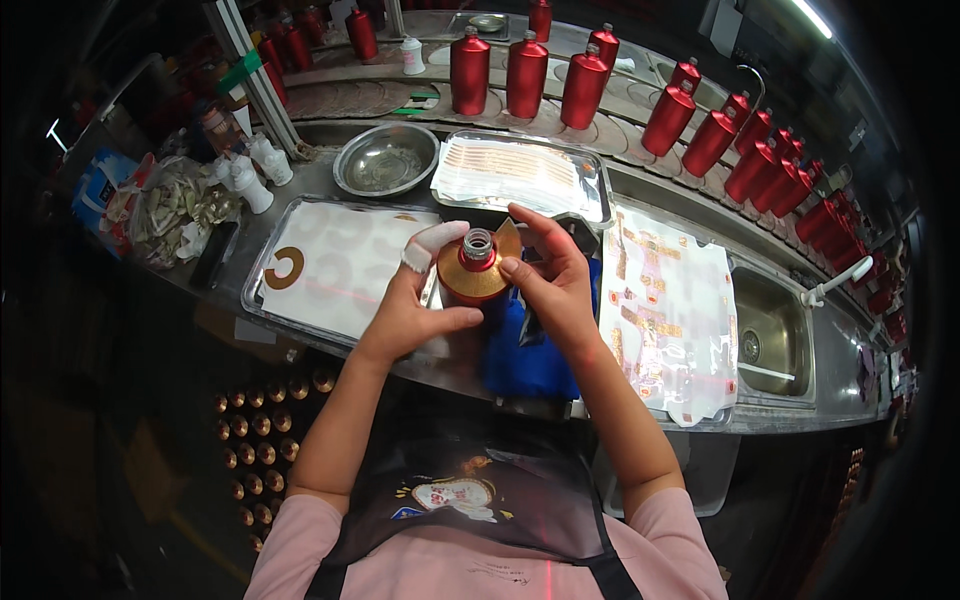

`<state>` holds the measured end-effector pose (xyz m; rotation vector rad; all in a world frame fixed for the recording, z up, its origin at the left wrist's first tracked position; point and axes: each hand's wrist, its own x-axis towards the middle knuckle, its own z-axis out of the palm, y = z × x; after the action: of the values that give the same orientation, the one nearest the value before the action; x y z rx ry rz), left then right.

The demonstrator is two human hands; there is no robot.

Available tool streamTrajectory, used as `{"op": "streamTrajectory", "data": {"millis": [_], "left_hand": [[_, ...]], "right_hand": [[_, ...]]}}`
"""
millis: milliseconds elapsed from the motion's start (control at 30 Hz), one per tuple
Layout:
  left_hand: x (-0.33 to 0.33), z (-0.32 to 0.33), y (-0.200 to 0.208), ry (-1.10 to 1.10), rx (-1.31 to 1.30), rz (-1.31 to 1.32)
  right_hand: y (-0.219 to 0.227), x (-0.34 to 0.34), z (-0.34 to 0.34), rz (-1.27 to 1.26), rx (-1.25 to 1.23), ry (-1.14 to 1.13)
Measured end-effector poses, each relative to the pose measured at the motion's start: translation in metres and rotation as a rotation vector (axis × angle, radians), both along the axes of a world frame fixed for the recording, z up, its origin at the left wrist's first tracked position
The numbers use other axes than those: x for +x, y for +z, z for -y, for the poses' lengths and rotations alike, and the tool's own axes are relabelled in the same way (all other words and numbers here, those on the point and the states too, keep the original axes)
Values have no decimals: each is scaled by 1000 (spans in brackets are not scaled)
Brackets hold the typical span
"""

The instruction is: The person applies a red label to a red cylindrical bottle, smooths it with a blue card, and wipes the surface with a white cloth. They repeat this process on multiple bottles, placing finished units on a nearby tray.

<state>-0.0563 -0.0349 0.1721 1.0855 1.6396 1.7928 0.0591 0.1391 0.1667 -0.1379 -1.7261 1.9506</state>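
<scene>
A red bottle (468, 292) with a clear threaded neck stands between my hands, its mouth facing up toward me. Around its shoulder lies a gold ring-shaped label (462, 273), one pointed end of which sticks up on the right. My left hand (413, 305), with a white cover on one finger, curves around the bottle's left side, thumb across the front. My right hand (556, 280) presses its thumb on the label's right part, forefinger raised behind the loose end. Below the bottle is a blue cloth-like piece (528, 352); the bottle's base is hidden.
To the left, a tray (262, 290) carries white sheets and a loose gold C-shaped label (284, 268). Behind are a metal bowl (385, 160) and a tray of strips (520, 172). Decal sheets (668, 320) and a sink (772, 340) lie right. Red bottles (527, 75) line a conveyor.
</scene>
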Motion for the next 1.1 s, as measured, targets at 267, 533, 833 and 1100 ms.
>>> {"op": "streamTrajectory", "data": {"millis": [267, 533, 833, 1100], "left_hand": [[21, 2, -27, 363, 31, -484], [28, -3, -28, 287, 84, -241], [45, -3, -14, 418, -151, -530], [41, -24, -24, 516, -82, -406]], "right_hand": [[0, -10, 5, 47, -75, -17], [2, -9, 6, 55, -137, -1], [6, -11, 10, 30, -98, -22], [12, -10, 3, 15, -34, -25]]}}
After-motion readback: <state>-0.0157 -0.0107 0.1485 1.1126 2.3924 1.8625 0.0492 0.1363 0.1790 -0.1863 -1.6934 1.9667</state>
